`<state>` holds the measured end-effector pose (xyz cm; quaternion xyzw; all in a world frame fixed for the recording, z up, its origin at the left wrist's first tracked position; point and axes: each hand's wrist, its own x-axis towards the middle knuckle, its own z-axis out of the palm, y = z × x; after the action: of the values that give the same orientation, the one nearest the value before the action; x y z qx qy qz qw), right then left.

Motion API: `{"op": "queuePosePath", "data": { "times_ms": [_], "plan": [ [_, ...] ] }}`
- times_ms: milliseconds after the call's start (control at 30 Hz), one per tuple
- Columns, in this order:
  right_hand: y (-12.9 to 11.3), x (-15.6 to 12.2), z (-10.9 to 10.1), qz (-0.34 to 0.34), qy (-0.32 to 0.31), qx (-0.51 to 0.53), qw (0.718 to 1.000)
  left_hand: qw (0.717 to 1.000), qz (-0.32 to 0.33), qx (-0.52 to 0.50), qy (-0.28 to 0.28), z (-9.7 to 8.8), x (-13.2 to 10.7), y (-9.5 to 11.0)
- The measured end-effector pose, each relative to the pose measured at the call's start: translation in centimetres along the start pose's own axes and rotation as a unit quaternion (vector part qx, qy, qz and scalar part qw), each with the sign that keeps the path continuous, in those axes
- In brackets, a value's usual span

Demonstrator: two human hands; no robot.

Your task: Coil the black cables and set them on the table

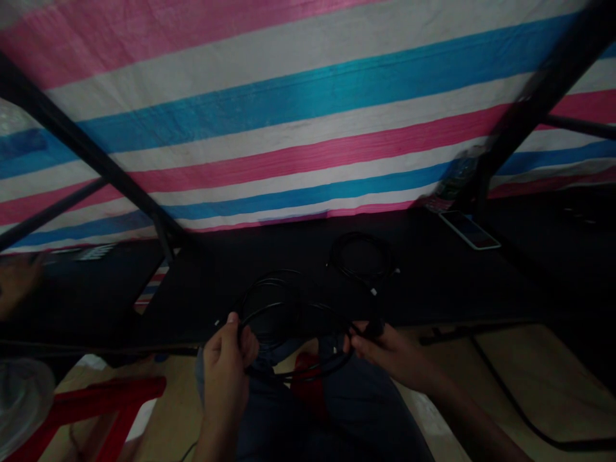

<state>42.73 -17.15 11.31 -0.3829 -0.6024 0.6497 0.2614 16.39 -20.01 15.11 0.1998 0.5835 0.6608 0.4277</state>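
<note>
A black cable point(308, 373) hangs in loose loops between my two hands, over my lap at the table's near edge. My left hand point(229, 359) is closed around the left side of the loops, thumb on top. On the right side, my right hand point(373, 350) pinches the cable near a dark end piece that is too dim to make out. Another coiled black cable point(360, 256) lies on the black table point(206, 269) beyond my right hand, with small white tags by it. More dark loops lie just past my left hand; whether they belong to the held cable I cannot tell.
A phone point(469, 230) and a clear plastic bottle point(455, 183) are at the right back. Dark metal struts point(91, 144) frame a striped sheet point(308, 147). Another person's hand point(17, 282) is at far left, above a red stool point(106, 401).
</note>
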Motion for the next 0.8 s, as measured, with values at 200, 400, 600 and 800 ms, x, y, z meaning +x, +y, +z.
{"op": "queuePosePath", "data": {
  "times_ms": [200,400,600,800],
  "plan": [
    [0.8,0.8,-0.3,-0.051,0.104,-0.090,0.989,0.989,-0.070,0.071,-0.108,-0.2,-0.2,-1.7],
    [0.7,0.8,0.6,-0.009,0.069,-0.012,0.997,0.980,-0.088,0.135,-0.115,0.3,-0.7,-2.4],
    [-0.3,0.5,1.4,0.000,-0.006,-0.113,0.994,0.944,-0.087,0.258,-0.185,0.3,-1.8,-2.8],
    [-1.5,0.2,2.7,0.023,-0.112,-0.229,0.967,0.859,-0.099,0.341,-0.368,0.4,-3.1,-3.6]
  ]
}}
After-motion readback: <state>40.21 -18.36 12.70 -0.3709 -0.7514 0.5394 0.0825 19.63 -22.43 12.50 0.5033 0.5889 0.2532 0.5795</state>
